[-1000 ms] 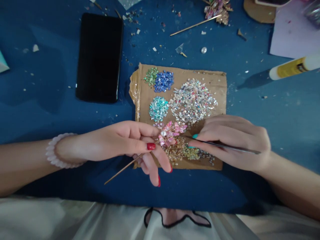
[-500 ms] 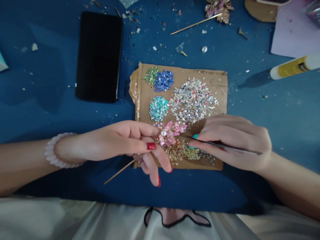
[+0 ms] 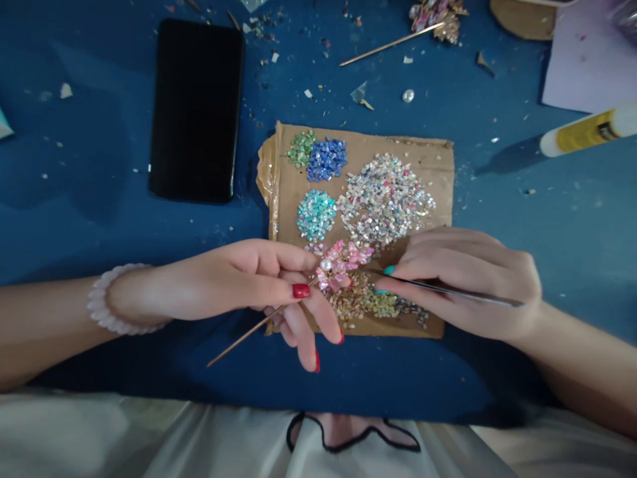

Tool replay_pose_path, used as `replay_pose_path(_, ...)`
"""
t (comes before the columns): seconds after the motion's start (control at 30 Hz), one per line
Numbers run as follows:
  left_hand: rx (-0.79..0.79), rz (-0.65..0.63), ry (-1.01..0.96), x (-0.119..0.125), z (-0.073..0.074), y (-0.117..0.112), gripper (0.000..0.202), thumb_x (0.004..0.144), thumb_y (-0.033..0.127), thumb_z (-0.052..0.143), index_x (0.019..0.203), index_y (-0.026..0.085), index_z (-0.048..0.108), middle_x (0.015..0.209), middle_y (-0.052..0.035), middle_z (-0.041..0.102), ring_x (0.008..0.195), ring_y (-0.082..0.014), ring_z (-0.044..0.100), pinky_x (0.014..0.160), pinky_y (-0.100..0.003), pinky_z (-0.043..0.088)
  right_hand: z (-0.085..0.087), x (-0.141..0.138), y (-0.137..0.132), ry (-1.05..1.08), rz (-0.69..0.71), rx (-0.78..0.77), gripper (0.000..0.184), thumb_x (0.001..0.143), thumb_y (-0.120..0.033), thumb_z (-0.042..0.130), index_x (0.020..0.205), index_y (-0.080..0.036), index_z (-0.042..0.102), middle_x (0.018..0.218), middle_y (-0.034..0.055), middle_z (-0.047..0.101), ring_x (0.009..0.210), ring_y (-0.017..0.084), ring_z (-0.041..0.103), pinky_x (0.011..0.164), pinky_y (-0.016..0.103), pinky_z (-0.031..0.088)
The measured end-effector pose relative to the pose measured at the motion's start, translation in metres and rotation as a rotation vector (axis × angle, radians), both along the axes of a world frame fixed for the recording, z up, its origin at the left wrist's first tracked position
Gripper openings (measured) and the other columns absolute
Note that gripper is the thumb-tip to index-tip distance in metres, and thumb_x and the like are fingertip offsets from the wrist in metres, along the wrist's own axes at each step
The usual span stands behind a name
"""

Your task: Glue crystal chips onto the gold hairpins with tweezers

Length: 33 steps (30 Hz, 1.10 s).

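Between the thumb and fingers of my left hand (image 3: 259, 279) is a thin hairpin (image 3: 243, 343) with a gold-coloured stick. Its head carries pink petal-like pieces (image 3: 352, 253) and a white pearl bead (image 3: 326, 265). My right hand (image 3: 472, 285) pinches slim dark tweezers (image 3: 448, 291), their tips pointing left at the pink pieces. Whether the tips touch them or grip anything is too small to tell. Beneath both hands lies a cardboard piece (image 3: 365, 143) bearing heaps of shell-like chips: silvery (image 3: 385, 199), blue (image 3: 327, 159), green (image 3: 300, 149), turquoise (image 3: 316, 215) and gold-brown (image 3: 348, 299).
A black phone-like slab (image 3: 196, 109) lies left of the cardboard. At the far side rest another hairpin (image 3: 391, 45) and a loose pearl bead (image 3: 408, 95). A glue stick-like tube (image 3: 584, 134) and a lilac sheet (image 3: 580, 60) are at the right. Small scraps dot the blue table (image 3: 99, 232).
Both hands keep nearly the same pose on the hairpin and tweezers. The view has shifted very slightly; nothing was taken up or let go.
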State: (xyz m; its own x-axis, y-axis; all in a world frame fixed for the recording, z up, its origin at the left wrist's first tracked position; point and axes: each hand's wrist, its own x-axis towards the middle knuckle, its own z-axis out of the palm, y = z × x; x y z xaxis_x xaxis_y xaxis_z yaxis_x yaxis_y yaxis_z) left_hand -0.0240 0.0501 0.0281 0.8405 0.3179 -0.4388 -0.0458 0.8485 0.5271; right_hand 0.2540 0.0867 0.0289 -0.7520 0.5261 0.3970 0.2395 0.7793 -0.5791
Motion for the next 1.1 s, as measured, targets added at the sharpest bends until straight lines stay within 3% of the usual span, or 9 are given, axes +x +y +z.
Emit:
replay_pose_path(0.27,0.004,0.001,0.001,-0.0004,0.0017,-0.0005,0.019,0.106,0.024,0.049,0.111,0.013,0.064,0.116,-0.0134,0.078,0.090,-0.0194,0.080,0.077,-0.023,0.058,0.0000,0.0001,0.0017,-0.006,-0.007,0.017,0.021,0.087,-0.016,0.078,0.082,-0.021,0.058,0.062,-0.0059,0.060,0.058,0.010,0.060,0.054,0.025,0.051)
replay_pose_path(0.77,0.012,-0.003,-0.010,-0.0007,0.0003,-0.0002,0.020,0.106,0.024,0.048,0.109,0.012,0.064,0.113,-0.0122,0.078,0.090,-0.0181,0.080,0.078,-0.022,0.058,0.0001,0.0005,0.0015,-0.004,-0.002,0.034,0.020,0.088,-0.014,0.077,0.082,-0.022,0.059,0.063,-0.0057,0.060,0.057,0.010,0.059,0.054,0.025,0.052)
replay_pose_path(1.1,0.014,0.002,-0.004,-0.0003,-0.0009,-0.0001,0.020,0.106,0.025,0.049,0.109,0.012,0.064,0.121,-0.0146,0.076,0.090,-0.0170,0.080,0.075,-0.019,0.057,0.0035,0.0013,0.0015,-0.014,-0.015,0.055,0.020,0.087,-0.015,0.077,0.081,-0.023,0.059,0.062,-0.0058,0.061,0.055,0.012,0.061,0.051,0.027,0.054)
